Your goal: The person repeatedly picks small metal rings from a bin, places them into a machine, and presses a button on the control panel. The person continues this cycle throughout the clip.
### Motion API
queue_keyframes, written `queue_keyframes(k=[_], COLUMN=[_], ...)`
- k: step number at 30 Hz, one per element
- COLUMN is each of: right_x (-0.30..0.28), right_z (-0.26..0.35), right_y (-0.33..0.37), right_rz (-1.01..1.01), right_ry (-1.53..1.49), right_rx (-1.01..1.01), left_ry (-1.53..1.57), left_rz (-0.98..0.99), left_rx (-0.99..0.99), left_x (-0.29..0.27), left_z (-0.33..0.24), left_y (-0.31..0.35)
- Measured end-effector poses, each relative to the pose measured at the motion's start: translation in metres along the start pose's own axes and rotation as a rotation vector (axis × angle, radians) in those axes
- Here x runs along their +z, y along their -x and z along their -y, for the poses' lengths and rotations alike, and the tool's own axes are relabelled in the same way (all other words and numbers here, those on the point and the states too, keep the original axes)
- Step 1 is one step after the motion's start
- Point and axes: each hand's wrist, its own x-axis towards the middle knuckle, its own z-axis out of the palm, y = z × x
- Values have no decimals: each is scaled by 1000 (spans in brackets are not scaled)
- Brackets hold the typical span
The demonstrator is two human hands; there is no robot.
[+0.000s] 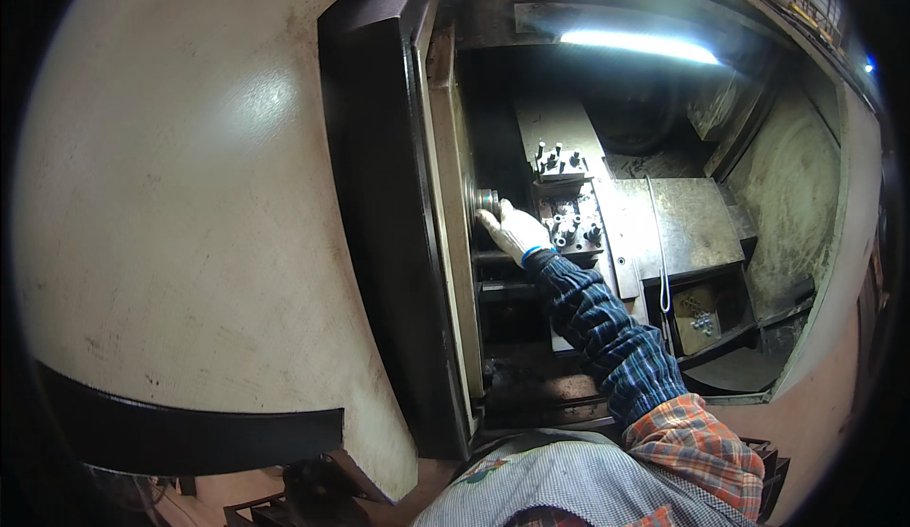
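Observation:
My right hand [517, 230], in a white glove with a blue cuff edge, reaches inside a lathe. Its thumb and fingers close around a short, round metal workpiece [487, 199] at the spindle side, on the left of the opening. Part of that workpiece is hidden behind the fingers and the door edge. Just right of the hand stand two tool holder blocks with upright bolts, a rear block [561, 169] and a front block [573, 233]. No part of my left hand shows.
A large, pale sliding door [209, 195] with a dark edge bounds the opening on the left. A long thin rod [661, 252] lies across the metal carriage cover [697, 219]. Below it, a tray [695, 339] holds small metal pieces. A bright lamp [640, 45] shines above.

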Motion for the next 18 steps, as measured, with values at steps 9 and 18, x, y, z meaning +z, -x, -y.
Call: queue_keyframes(k=[9,18], right_x=[-73,-131], right_z=[3,-31], right_y=[-19,-18], right_rz=[-185,315], right_ry=[273,753], right_rx=[-91,46], left_ry=[4,-167], left_rz=[43,114], left_rx=[50,211], left_x=[-7,-17], left_z=[20,7], left_y=[8,-7])
